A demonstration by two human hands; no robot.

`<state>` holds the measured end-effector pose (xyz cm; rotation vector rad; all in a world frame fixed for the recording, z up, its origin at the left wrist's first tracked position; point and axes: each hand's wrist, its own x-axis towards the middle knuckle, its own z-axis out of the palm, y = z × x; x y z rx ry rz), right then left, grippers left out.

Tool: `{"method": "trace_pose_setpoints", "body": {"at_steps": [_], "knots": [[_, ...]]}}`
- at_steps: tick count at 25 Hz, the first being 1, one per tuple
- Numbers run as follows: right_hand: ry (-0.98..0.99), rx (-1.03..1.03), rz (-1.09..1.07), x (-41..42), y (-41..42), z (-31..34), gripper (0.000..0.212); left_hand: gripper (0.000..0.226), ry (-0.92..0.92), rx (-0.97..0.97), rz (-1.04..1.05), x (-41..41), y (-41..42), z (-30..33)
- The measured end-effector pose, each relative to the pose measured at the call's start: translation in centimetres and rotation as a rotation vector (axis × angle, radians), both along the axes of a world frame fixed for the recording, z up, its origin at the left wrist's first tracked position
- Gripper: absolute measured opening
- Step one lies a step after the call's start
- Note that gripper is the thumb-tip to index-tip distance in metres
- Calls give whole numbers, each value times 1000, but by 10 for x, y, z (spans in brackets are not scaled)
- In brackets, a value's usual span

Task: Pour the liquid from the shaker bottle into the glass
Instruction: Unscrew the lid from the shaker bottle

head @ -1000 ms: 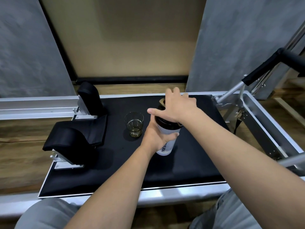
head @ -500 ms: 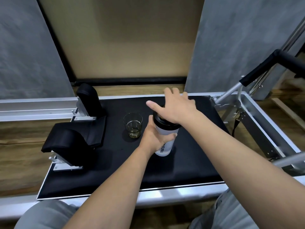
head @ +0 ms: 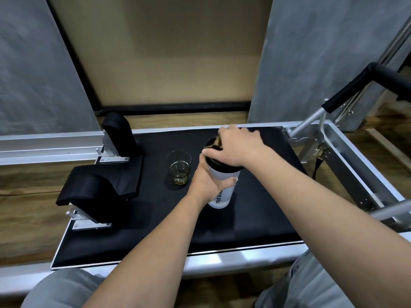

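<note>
Both hands [head: 209, 185] [head: 235, 147] apparently clasped, fingers curled

Dim, soft overhead light; edges bow outward.

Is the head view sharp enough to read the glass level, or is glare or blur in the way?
Head view: the glass is sharp, a shallow yellowish layer legible; only faint rim glints. The shaker bottle lettering is crisp but half hidden by the left hand. Wide-angle bending at frame edges.

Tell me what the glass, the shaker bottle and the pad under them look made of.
Glass: clear glass, yellowish liquid visible through it. Shaker bottle: probably matte white plastic with printed lettering, glossy black lid. Pad: likely black vinyl or leatherette, smooth with faint sheen.
</note>
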<state>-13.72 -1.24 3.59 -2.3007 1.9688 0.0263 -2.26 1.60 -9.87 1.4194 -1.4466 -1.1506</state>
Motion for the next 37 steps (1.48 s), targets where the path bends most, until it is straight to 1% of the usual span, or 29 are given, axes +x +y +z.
{"method": "trace_pose_setpoints", "body": {"at_steps": [2,4,6,7,8,9,10,11,12,14,15,16,17,18,20,21,22,23,24,25,26,27,28,30,31,32,33,35,37], "knots": [[-31,56,164,-3,4,-1,61,86,-34,-15,5,0,0,1],[-101,152,337,-7,6,6,57,89,-38,-51,6,0,0,1],[-280,195,328,-5,5,13,64,93,-22,-63,-5,-1,-1,-1],[-360,154,240,-4,2,13,74,93,-5,-50,-7,-2,-2,-1],[-352,92,121,-1,-1,11,87,90,3,-30,-11,-2,-2,-1],[-236,41,-4,0,-1,9,97,88,0,-15,-14,-1,-1,0],[-93,29,-103,2,-1,4,99,87,-16,-13,-16,1,0,0],[7,62,-129,3,0,1,93,87,-26,-14,-18,2,1,0],[27,102,-84,4,1,-2,83,87,-27,-12,-12,3,2,-1],[-92,178,144,0,2,1,63,85,-21,-17,-1,3,4,-2],[-162,205,233,-3,1,5,59,85,-14,-26,2,2,4,-2],[-237,207,264,-5,-1,9,58,85,-5,-37,7,1,3,-2],[-289,179,247,-5,-1,10,59,86,6,-46,5,0,2,-2],[-282,116,187,-4,-2,9,65,87,14,-49,-3,0,1,-2],[-54,-9,-6,0,-2,6,89,88,28,-29,-22,1,0,-2],[63,-16,-70,2,-1,4,95,89,34,-14,-32,2,-1,-3],[111,14,-67,3,1,4,92,88,33,-11,-36,2,-1,-5],[78,65,-5,2,0,5,81,86,32,-20,-29,2,-1,-5],[-17,130,95,1,-1,8,66,86,25,-37,-19,2,0,-4],[-117,197,188,1,0,12,54,89,13,-55,-11,1,0,-3],[-211,227,248,2,2,14,48,95,-2,-73,-12,0,-1,-2],[-262,209,265,3,3,15,48,100,-9,-81,-17,-1,-1,-1],[-250,158,241,3,2,15,58,101,1,-69,-23,-2,0,1],[-61,83,110,6,5,12,93,86,51,-30,-37,-3,0,2],[45,102,35,7,6,11,105,77,81,-29,-55,-4,2,3],[104,140,-17,9,7,9,108,70,101,-38,-51,-5,3,5],[132,167,-36,11,8,8,104,68,110,-33,-39,-5,4,6],[131,153,47,11,7,8,89,70,68,-31,-37,-3,4,3],[35,164,161,2,5,10,86,64,73,19,-37,1,6,2]]}}
